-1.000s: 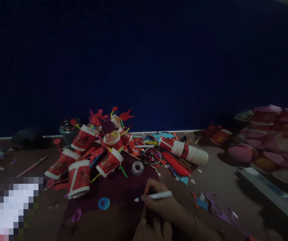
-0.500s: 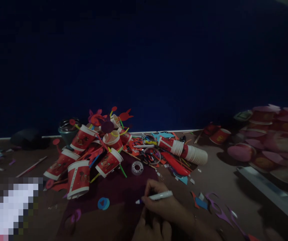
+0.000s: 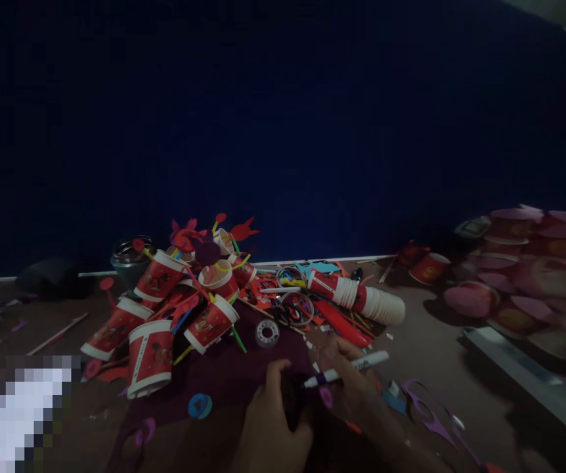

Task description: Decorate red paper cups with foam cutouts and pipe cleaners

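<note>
My right hand (image 3: 356,387) is closed around a white marker (image 3: 349,368) whose purple tip points left. My left hand (image 3: 268,424) sits just left of it, thumb and fingers curled on a small dark thing I cannot make out. Next to the marker's tip is a small purple paper piece (image 3: 326,397). Both hands hover over a dark maroon sheet (image 3: 234,374) lying on the brown floor. Beyond them is a heap of red paper cups (image 3: 157,345) with coloured straws and red cut-outs stuck in them.
A roll of clear tape (image 3: 266,333), scissors (image 3: 293,309) and a lying stack of cups (image 3: 366,301) sit past the hands. A blue disc (image 3: 199,405) lies to the left, purple cut-outs (image 3: 431,414) to the right. Pink-lidded cups (image 3: 519,263) crowd the far right, beside a grey board (image 3: 534,381).
My right hand has lifted and shifted right with the marker, off the sheet. My left hand has come up from the bottom edge and closed on a dark thing by the tip.
</note>
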`<state>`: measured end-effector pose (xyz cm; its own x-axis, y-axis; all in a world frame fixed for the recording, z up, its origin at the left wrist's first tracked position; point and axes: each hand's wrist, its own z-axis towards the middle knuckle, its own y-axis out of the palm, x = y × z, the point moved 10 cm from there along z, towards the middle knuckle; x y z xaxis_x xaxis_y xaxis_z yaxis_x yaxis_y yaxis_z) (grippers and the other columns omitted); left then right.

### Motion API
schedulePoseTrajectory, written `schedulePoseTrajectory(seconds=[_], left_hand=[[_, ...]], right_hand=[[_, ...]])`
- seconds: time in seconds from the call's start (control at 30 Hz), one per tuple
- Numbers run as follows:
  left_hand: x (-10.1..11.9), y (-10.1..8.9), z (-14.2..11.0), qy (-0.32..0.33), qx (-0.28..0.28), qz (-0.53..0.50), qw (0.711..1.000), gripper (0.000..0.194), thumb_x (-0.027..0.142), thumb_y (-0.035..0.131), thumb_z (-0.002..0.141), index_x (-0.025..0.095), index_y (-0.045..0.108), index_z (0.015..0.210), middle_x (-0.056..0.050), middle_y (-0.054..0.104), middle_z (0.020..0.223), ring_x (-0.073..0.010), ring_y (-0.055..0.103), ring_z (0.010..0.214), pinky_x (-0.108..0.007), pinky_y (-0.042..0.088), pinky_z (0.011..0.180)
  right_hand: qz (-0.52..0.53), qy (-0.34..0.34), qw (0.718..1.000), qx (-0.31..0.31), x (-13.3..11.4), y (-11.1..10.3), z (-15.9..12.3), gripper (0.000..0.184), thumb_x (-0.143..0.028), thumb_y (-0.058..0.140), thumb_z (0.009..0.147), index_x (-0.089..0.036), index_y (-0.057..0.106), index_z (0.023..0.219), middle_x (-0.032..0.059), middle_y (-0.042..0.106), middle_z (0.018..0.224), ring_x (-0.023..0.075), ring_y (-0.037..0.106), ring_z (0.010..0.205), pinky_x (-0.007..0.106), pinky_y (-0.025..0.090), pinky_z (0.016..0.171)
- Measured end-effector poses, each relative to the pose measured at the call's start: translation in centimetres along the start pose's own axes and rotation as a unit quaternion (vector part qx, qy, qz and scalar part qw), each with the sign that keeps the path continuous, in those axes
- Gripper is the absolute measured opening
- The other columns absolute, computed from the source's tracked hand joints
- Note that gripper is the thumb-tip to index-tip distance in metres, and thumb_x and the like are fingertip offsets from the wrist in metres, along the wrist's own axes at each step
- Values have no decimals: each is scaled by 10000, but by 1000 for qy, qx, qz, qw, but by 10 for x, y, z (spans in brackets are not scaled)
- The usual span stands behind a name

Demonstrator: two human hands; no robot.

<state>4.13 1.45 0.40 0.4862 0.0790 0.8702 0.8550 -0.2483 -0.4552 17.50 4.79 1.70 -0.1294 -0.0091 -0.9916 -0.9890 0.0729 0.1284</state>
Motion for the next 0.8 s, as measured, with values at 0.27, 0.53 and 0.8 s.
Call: schedulePoseTrajectory(seconds=[0.27, 0.53, 0.8], left_hand=[[11, 1, -2, 54, -23, 27, 998, 505, 228, 498, 732, 203, 349, 1213, -57, 694, 933, -233, 658, 835, -319, 467, 715], [17, 9, 1, 102, -82, -79, 988, 708, 198, 544, 684, 157, 246, 1324, -92, 687, 1007, -223, 651, 920, -285, 494, 744], [-9, 12, 7, 45, -50, -73, 995, 457, 234, 405, 817, 213, 450, 1271, -57, 702, 897, -191, 672, 822, -298, 491, 789]], right_hand=[[-276, -111, 949, -103, -25, 29, -13, 327, -356, 469, 805, -198, 396, 529, -52, 392, 486, 96, 377, 483, 214, 301, 465], [-455, -275, 827, -183, -40, 70, -37, 246, -168, 338, 789, -187, 496, 601, 33, 588, 651, 149, 522, 668, 284, 423, 707], [-516, -291, 766, -250, -16, 87, -48, 257, -160, 388, 770, -206, 514, 550, 9, 574, 570, 147, 499, 596, 306, 413, 778]])
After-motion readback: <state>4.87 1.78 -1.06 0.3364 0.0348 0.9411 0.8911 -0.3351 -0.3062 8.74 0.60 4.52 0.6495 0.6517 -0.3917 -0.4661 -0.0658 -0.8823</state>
